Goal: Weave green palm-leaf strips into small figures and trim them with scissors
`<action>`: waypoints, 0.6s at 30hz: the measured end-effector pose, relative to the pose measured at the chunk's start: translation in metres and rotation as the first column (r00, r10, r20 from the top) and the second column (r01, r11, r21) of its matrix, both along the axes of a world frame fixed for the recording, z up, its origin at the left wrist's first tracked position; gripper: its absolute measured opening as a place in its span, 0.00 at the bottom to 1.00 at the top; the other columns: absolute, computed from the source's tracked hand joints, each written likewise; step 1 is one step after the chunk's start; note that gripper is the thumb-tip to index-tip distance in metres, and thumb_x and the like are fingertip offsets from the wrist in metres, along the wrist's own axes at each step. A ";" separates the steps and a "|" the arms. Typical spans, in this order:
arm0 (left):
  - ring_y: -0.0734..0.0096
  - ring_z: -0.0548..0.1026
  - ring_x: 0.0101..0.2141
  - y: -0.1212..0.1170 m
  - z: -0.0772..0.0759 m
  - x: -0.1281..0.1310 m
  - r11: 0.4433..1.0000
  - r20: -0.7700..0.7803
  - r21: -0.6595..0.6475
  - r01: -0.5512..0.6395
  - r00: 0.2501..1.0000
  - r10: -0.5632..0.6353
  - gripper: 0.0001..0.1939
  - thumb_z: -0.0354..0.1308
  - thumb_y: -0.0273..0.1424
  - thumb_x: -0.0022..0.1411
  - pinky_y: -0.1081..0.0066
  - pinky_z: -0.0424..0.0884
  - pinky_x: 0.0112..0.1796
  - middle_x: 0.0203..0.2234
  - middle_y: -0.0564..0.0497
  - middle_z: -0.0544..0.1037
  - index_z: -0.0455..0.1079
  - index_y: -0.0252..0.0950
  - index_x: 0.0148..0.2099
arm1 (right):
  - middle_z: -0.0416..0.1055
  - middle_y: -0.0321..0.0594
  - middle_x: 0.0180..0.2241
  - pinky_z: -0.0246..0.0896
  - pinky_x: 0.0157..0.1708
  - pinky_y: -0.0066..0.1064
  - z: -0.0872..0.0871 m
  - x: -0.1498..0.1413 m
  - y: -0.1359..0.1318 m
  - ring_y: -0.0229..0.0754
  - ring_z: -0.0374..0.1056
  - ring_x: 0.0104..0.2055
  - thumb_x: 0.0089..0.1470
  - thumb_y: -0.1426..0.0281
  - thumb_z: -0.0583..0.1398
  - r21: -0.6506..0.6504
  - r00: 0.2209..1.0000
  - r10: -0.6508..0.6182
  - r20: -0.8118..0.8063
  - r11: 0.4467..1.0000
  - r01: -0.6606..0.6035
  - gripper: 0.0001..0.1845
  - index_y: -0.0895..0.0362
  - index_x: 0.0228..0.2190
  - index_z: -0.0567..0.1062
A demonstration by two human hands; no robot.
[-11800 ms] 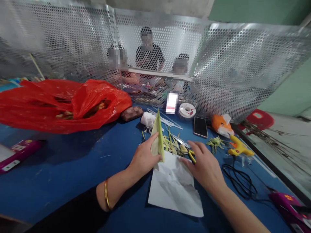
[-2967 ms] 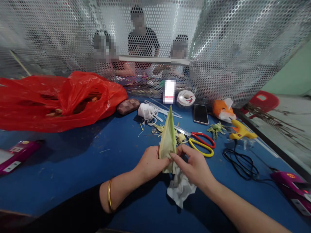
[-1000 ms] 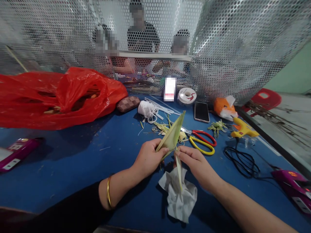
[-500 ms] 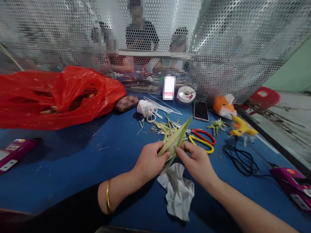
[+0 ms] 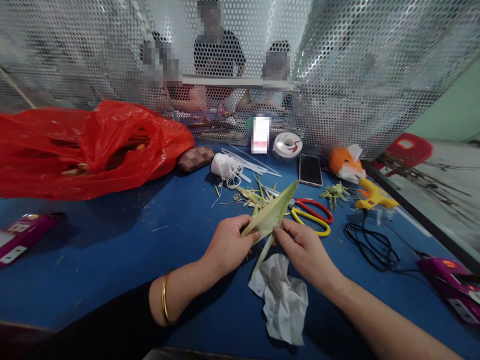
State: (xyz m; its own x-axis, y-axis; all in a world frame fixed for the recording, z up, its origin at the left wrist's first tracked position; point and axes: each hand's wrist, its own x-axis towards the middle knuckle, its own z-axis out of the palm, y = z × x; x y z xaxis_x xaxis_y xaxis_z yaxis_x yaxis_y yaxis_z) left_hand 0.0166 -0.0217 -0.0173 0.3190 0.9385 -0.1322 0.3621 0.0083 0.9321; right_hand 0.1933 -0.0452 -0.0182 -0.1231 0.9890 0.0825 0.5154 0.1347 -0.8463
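A pale green, folded leaf, perhaps a corn husk (image 5: 273, 211), is held between both hands, its pointed tip facing away from me. My left hand (image 5: 229, 245) pinches its left edge between thumb and fingers. With thumb and fingertips, my right hand (image 5: 304, 247) grips its right side. A narrow pale strip hangs from the leaf's lower end toward a crumpled white tissue (image 5: 285, 302) below the hands. Beyond the leaf lie green-yellow leaf scraps (image 5: 252, 198) and scissors (image 5: 315, 216) with one red and one yellow handle.
A red plastic bag (image 5: 112, 150) fills the back left. White string (image 5: 225, 167), a ribbon spool (image 5: 287, 145), a phone (image 5: 310, 170) and an orange tissue pack (image 5: 344, 162) line the back. At right are a yellow glue gun (image 5: 375, 196), its black cord and a purple power strip (image 5: 450, 282).
The leaf has opened wider and shifted slightly right. Its lower strip now shows more clearly. The white tissue has moved a little right and toward me. Both hands keep their hold.
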 end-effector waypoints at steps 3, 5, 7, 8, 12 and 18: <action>0.74 0.66 0.20 0.000 0.003 0.000 0.999 0.011 -0.033 0.000 1.000 0.000 0.05 0.56 0.32 0.55 0.75 0.61 0.23 0.18 0.58 0.67 0.67 0.36 0.29 | 0.66 0.35 0.22 0.54 0.29 0.29 0.001 0.001 0.001 0.39 0.61 0.26 0.59 0.65 0.52 -0.027 0.999 0.023 -0.036 0.999 -0.024 0.16 0.55 0.21 0.65; 0.75 0.66 0.20 0.001 0.005 -0.001 1.000 -0.007 -0.006 -0.001 1.000 0.001 0.05 0.56 0.31 0.55 0.75 0.61 0.23 0.19 0.58 0.67 0.67 0.36 0.29 | 0.67 0.36 0.22 0.55 0.30 0.30 0.001 0.002 0.002 0.40 0.62 0.27 0.58 0.65 0.53 -0.050 0.995 0.033 -0.093 0.998 -0.038 0.16 0.55 0.20 0.66; 0.75 0.66 0.22 0.002 0.005 -0.001 0.999 -0.034 0.036 -0.001 0.999 0.002 0.05 0.57 0.31 0.54 0.75 0.60 0.25 0.20 0.58 0.67 0.67 0.36 0.28 | 0.68 0.37 0.23 0.57 0.33 0.31 0.001 0.003 0.003 0.41 0.64 0.28 0.57 0.64 0.54 -0.087 0.985 0.035 -0.169 0.995 -0.051 0.16 0.56 0.20 0.68; 0.75 0.66 0.22 0.002 0.005 -0.002 0.999 -0.044 0.051 0.000 0.999 0.002 0.05 0.57 0.31 0.54 0.75 0.60 0.25 0.20 0.58 0.67 0.67 0.36 0.28 | 0.69 0.38 0.23 0.57 0.33 0.32 0.001 0.003 0.003 0.41 0.64 0.29 0.56 0.64 0.54 -0.110 0.977 0.030 -0.209 0.992 -0.054 0.16 0.56 0.19 0.69; 0.75 0.65 0.23 0.004 0.004 -0.002 0.997 -0.062 0.074 0.007 0.998 -0.002 0.05 0.57 0.31 0.54 0.75 0.59 0.25 0.19 0.58 0.67 0.68 0.36 0.28 | 0.71 0.39 0.22 0.59 0.35 0.33 0.006 0.002 0.003 0.42 0.66 0.29 0.52 0.63 0.57 -0.204 0.942 -0.006 -0.335 0.977 -0.066 0.16 0.57 0.18 0.70; 0.75 0.64 0.23 0.003 0.005 -0.003 0.997 -0.061 0.082 0.011 0.998 -0.006 0.06 0.56 0.33 0.55 0.75 0.57 0.25 0.19 0.58 0.66 0.69 0.36 0.28 | 0.72 0.41 0.22 0.59 0.36 0.34 0.013 0.000 0.002 0.41 0.66 0.29 0.49 0.63 0.59 -0.257 0.909 -0.032 -0.415 0.963 -0.084 0.16 0.57 0.16 0.72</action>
